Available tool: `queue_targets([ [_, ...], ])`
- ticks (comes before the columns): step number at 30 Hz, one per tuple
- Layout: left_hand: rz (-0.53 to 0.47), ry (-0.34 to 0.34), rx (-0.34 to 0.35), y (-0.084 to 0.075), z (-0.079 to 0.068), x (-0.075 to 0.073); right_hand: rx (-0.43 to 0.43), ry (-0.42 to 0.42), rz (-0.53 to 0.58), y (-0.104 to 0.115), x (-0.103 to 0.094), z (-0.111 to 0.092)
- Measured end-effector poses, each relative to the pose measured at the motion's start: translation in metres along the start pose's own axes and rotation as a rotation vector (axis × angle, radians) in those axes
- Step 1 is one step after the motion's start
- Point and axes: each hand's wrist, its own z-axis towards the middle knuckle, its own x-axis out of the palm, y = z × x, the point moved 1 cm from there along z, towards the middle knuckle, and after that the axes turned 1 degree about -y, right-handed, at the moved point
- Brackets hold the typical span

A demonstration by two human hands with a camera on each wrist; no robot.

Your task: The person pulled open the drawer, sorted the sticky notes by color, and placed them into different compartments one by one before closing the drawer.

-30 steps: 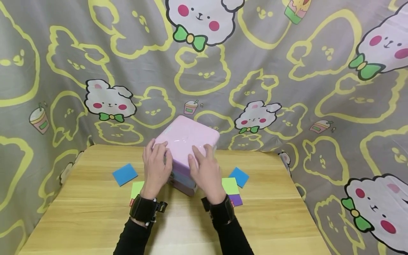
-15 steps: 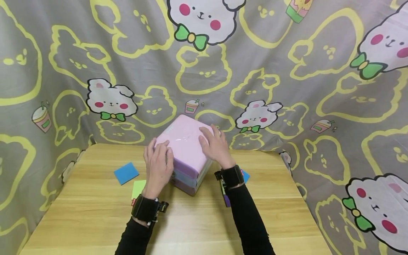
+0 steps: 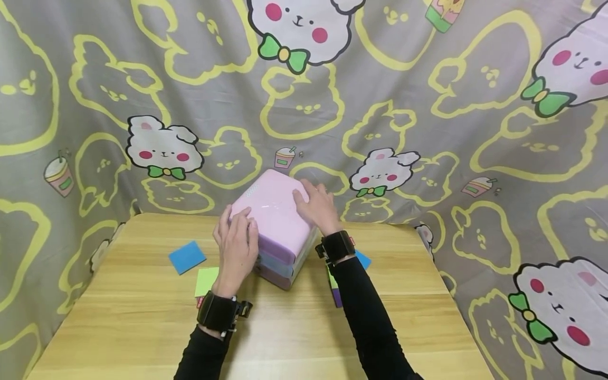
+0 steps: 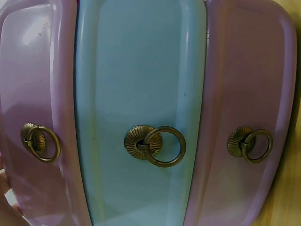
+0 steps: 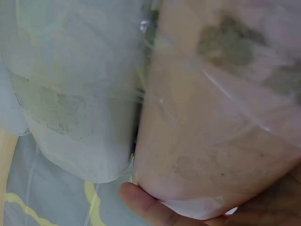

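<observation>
At frame centre, bracing the box (image 3: 275, 214) between right grip (image 3: 319, 209), curled round an edge, and left grip (image 3: 235, 248), laid loosely; press evenly!

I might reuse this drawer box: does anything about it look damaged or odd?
Yes: the drawer box has dark blotches on a pink side wall and a greyish patch on the pale wall beside it, perhaps stains or residue.

A gray bunny-print curtain (image 3: 304, 97) backs the wood-grain table (image 3: 277, 338).
</observation>
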Motion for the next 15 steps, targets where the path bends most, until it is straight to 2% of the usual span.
queue_targets([
  [7,0.028,-0.04,-0.005,-0.002,-0.01,-0.005,0.035,-0.011,0.013,-0.001,0.004,0.001],
  [15,-0.037,-0.258,0.002,-0.003,-0.028,-0.011,0.019,-0.033,0.031,0.0,0.004,0.001],
])
